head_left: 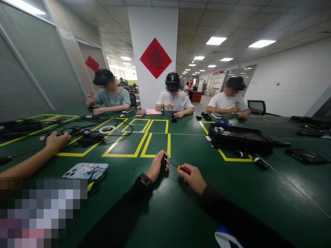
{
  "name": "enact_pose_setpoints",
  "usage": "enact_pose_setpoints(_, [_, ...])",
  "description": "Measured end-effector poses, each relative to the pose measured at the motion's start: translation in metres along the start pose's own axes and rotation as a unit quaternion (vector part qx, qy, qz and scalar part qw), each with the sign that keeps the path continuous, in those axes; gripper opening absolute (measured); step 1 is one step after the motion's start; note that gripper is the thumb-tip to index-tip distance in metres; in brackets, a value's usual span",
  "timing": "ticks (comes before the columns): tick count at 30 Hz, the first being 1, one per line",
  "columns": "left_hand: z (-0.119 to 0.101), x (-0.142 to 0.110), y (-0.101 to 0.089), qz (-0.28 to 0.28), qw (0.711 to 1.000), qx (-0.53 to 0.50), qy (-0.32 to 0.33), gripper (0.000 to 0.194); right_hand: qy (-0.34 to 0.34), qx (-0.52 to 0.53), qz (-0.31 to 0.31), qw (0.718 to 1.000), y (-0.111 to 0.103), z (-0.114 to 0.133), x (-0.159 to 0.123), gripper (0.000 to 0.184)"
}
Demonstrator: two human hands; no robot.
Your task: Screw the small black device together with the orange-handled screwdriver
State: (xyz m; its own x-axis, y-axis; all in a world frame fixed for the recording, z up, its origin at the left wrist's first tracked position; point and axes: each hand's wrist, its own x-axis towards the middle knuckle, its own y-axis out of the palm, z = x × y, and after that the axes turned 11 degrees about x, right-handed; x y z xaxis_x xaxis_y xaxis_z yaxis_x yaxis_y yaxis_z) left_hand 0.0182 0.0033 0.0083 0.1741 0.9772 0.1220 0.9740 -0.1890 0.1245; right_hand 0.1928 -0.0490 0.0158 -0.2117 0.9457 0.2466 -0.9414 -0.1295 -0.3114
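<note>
My left hand [156, 166], with a black watch on the wrist, grips a small black part [163, 162] just above the green table [181, 206]. My right hand [193, 178] holds an orange-handled screwdriver [181, 168], whose thin shaft points left and touches the black part. Both of my sleeves are black. The two hands sit close together near the table's front middle.
A phone in a patterned case [85, 171] lies to my left. A co-worker's arm and hand [55, 141] reach in from the left near tangled cables [88, 136] and a white ring [107, 130]. A black case [239, 137] lies at right. Three people sit across the table.
</note>
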Motion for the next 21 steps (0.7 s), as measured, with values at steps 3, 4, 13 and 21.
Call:
enact_pose_setpoints(3, [0.000, 0.000, 0.001, -0.014, 1.000, 0.007, 0.010, 0.039, -0.003, -0.009, -0.009, 1.000, 0.001, -0.002, 0.001, 0.026])
enact_pose_setpoints(4, [0.000, 0.000, 0.001, -0.018, 1.000, 0.013, 0.011, 0.038, -0.005, -0.014, -0.012, 1.000, 0.001, -0.003, 0.001, 0.026])
enact_pose_setpoints(13, [-0.005, 0.000, -0.001, -0.059, 0.975, 0.198, 0.080, 0.024, -0.043, -0.163, -0.034, 0.985, -0.005, 0.003, -0.001, 0.026])
enact_pose_setpoints(21, [-0.001, 0.000, -0.004, -0.101, 0.944, 0.297, 0.104, 0.021, -0.096, -0.207, -0.047, 0.973, -0.010, -0.008, 0.005, 0.014])
